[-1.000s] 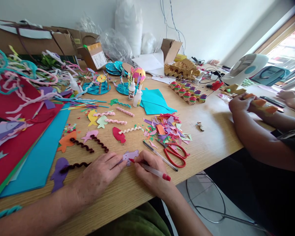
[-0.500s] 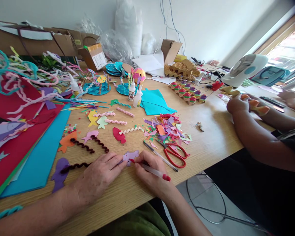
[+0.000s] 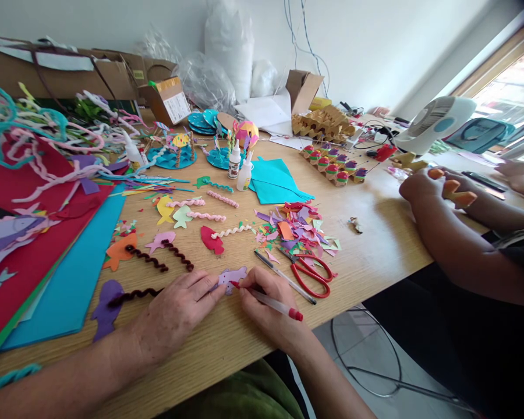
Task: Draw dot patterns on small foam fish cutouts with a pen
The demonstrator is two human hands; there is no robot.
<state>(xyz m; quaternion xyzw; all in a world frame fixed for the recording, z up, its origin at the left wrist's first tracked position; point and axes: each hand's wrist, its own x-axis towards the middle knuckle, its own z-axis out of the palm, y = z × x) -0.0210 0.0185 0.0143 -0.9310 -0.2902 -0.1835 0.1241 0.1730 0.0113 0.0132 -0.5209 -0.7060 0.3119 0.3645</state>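
Broadly, a wooden table (image 3: pixel 375 221) spreads beneath the left hand (image 3: pixel 174 308), laid flat, and the right hand (image 3: pixel 273 327), near red-handled scissors (image 3: pixel 310 278) and gripping a red pen (image 3: pixel 276 303), its tip at the lilac paper fish (image 3: pixel 230 276) under the left fingertips

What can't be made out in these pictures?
Lilac fish, head view: left end, covered by the left hand.
Red pen, head view: gripped part, behind fingers of the right hand.
Teal twisted strand, head view: cut off by the left edge.
Label on the white bottle, head view: print too small.
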